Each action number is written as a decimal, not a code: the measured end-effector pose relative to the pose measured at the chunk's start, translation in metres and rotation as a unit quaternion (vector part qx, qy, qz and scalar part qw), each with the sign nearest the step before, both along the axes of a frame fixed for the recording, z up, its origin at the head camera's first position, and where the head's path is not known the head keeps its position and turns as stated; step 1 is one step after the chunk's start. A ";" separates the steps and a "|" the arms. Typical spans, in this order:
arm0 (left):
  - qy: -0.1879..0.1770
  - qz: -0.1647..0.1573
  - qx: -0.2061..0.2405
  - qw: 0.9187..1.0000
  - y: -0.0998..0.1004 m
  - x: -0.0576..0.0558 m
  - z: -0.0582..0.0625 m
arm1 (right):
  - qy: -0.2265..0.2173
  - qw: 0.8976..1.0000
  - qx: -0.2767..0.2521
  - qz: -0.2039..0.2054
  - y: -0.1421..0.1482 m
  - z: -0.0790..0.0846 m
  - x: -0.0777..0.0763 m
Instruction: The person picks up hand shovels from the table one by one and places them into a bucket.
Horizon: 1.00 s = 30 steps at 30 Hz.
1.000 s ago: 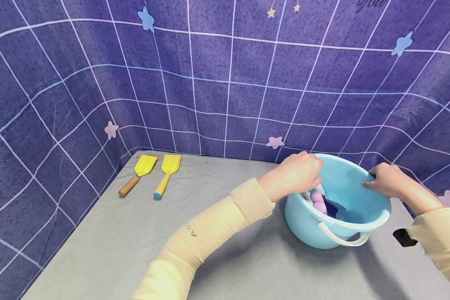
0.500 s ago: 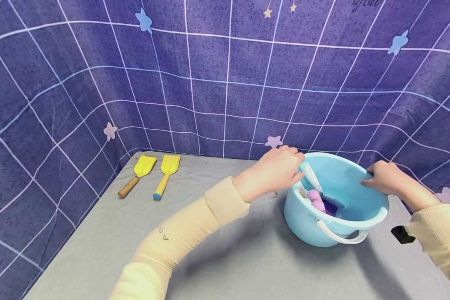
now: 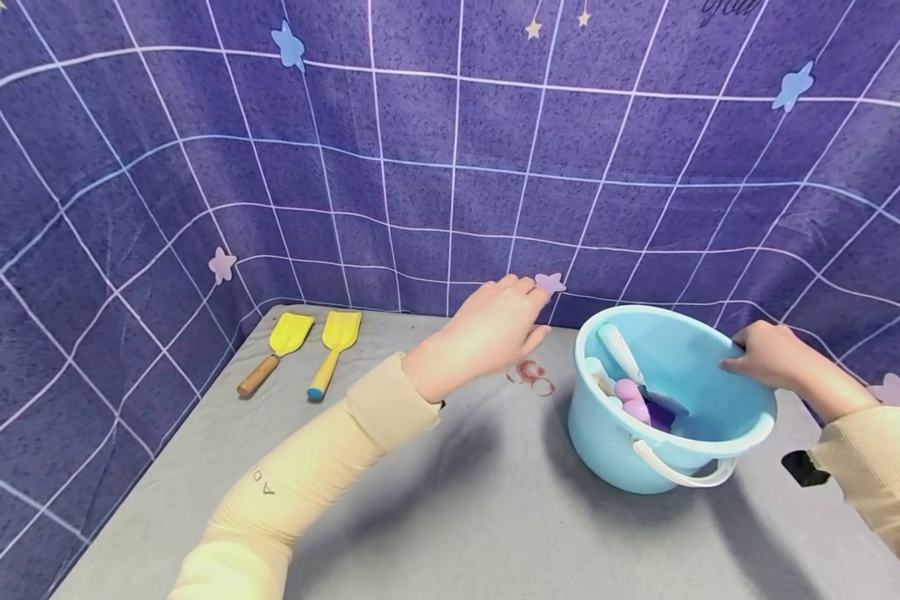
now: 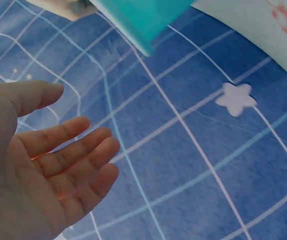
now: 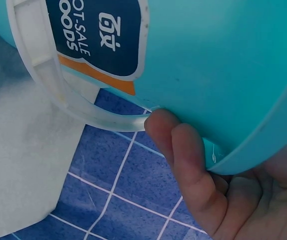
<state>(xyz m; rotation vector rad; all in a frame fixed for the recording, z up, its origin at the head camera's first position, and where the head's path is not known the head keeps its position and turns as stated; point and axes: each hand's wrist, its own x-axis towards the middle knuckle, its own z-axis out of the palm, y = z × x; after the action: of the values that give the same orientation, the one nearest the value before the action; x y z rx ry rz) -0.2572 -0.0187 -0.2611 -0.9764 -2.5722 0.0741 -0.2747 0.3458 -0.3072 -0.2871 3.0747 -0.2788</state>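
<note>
A light blue bucket [image 3: 622,460] with a white handle [image 3: 686,478] stands tilted at the right of the table. My right hand [image 3: 768,357] grips its right rim; the right wrist view shows the fingers [image 5: 189,150] curled on the outside wall, by the handle. Inside lie a white stick-like piece with a teal end [image 3: 621,354], a lilac rounded piece [image 3: 632,398] and a dark blue piece [image 3: 663,410], partly hidden by the rim. Left of the bucket, my left hand [image 3: 491,329] hovers with nothing in it, fingers loosely extended, palm visible in the left wrist view.
Two toy shovels lie at the back left of the grey table [image 3: 450,517]: one with a wooden handle [image 3: 258,375], one all yellow [image 3: 339,333] with a blue end. Reddish ring marks [image 3: 531,373] show on the cloth. A purple gridded curtain [image 3: 420,167] hangs behind.
My left hand has left the bucket's left side and moved left, emptied. The white stick-like piece now leans inside the bucket, fully uncovered. My right hand has stayed on the rim.
</note>
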 end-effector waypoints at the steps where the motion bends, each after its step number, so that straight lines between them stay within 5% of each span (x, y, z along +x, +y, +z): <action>1: 0.005 0.003 0.005 1.000 -0.004 -0.001 -0.002 | -0.003 1.000 -0.001 -0.001 0.000 0.000 0.000; 16: 0.068 0.080 0.069 0.992 -0.061 -0.014 -0.037 | 0.000 1.000 -0.007 0.005 0.001 -0.001 -0.001; 24: 0.061 0.124 0.080 0.987 -0.093 -0.023 -0.055 | -0.002 1.000 -0.012 0.000 0.002 -0.002 -0.001; 30: 0.052 0.154 0.090 0.983 -0.120 -0.030 -0.079 | -0.002 1.000 -0.010 0.000 0.001 -0.001 0.000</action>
<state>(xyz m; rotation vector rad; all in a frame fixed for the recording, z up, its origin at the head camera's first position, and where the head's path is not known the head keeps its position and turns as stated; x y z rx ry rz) -0.2877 -0.1390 -0.3406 -0.4921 -2.5590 -0.0243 -0.2751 0.3469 -0.3080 -0.2869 3.0701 -0.3110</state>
